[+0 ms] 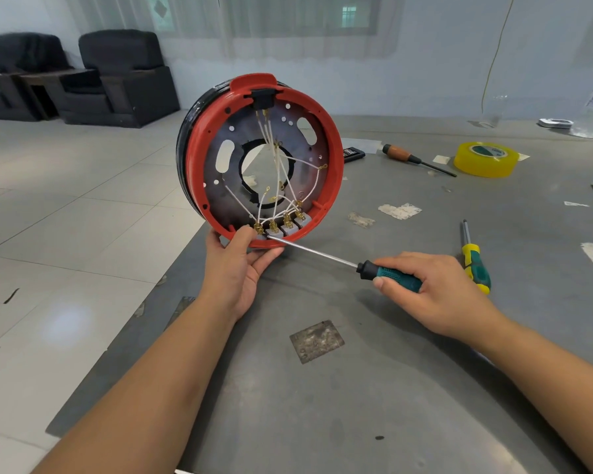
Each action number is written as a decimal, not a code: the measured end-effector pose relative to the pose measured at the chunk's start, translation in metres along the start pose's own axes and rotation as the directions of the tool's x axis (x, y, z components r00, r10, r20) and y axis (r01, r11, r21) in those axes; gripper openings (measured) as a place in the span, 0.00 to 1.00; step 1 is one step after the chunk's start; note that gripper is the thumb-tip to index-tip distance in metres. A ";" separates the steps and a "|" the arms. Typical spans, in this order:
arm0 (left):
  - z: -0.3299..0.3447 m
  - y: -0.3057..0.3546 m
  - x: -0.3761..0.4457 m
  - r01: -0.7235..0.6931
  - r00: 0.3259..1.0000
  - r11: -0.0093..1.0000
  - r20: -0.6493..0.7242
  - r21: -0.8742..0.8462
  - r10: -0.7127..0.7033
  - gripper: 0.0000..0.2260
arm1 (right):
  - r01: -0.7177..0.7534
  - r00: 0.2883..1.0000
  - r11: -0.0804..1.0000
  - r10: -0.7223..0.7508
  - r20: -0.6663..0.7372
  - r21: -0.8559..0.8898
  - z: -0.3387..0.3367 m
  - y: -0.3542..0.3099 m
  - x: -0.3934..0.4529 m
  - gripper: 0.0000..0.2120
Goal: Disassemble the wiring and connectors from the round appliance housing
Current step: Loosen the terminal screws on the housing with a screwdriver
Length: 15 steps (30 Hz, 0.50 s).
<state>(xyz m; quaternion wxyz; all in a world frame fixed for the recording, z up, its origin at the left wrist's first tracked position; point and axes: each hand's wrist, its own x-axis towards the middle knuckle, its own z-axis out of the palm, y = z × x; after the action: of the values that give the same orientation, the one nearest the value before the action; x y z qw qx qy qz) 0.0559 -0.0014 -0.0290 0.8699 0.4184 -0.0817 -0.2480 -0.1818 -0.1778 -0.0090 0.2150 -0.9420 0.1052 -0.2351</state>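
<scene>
Forearms enter from the near edge over the grey desk; a worn rectangular patch lies on the desk between them. Landmark: round housing, red-rimmed with black outer band, held on edge near the desk's left border with its open side toward the camera. Left hand is just below the housing, fingers curled under and around the lower red rim, thumb on the rim's inner edge. Right hand is to the lower right of the housing, fingers wrapped around the green-black handle of a screwdriver; the shaft runs up-left and its tip touches the leftmost of the grey connectors, a row of four seated along the housing's bottom inner edge, with brass terminals on top. White wires run from those connectors up across the central hole to a black block at the top of the housing; several loose ends carry brass ring lugs. Right of the housing: second screwdriver with yellow-green handle, lying flat just beyond the right hand. Farther right and behind: orange-handled screwdriver, yellow tape roll. Far behind the housing to the left: two dark armchairs on tiled floor.
</scene>
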 end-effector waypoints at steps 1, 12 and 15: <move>0.000 0.000 0.001 0.005 1.000 1.000 -0.007 -0.018 -0.005 0.25 | -0.001 1.000 1.000 0.001 0.008 0.000 0.001 -0.001 0.000 0.24; 0.000 0.003 0.002 0.036 0.998 0.996 -0.049 -0.086 -0.040 0.17 | -0.017 1.000 1.000 0.017 0.004 -0.016 0.010 -0.010 -0.001 0.17; 0.001 0.004 0.002 0.032 0.997 0.994 -0.066 -0.102 -0.039 0.15 | -0.008 1.000 1.000 0.008 -0.014 0.018 0.016 -0.011 -0.002 0.14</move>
<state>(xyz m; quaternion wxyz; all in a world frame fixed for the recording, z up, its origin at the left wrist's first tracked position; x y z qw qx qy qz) 0.0591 -0.0009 -0.0257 0.8878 0.3833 -0.0321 -0.2528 -0.1746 -0.1612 -0.0177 0.2237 -0.9380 0.1084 -0.2415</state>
